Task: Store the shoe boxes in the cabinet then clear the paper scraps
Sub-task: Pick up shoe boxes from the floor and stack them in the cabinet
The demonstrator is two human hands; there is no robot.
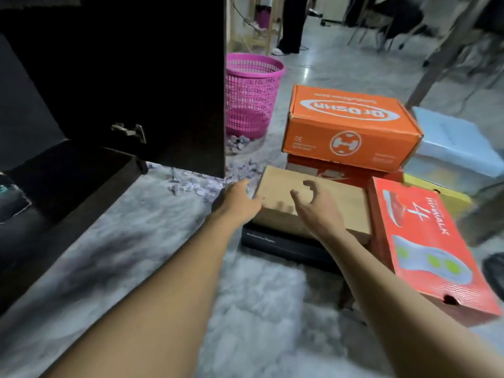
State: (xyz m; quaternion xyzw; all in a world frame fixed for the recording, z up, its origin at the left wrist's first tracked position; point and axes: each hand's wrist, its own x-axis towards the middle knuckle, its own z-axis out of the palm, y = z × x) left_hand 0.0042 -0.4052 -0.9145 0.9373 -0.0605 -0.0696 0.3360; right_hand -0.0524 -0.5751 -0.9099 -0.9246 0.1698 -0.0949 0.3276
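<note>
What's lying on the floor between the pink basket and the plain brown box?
Crumpled paper scraps, scattered over the grey floor from the foot of the pink basket toward the brown box's far corner. The head view shows this.

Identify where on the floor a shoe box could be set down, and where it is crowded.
Free: grey rug between the cabinet and the black box. Crowded: paper scraps between cabinet and pink basket; stacked boxes on the right.

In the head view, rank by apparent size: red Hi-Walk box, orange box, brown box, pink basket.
Largest first:
Red Hi-Walk cardboard box (nearest, so flattered)
Orange cardboard box
Plain brown cardboard box
Pink plastic mesh basket
</note>
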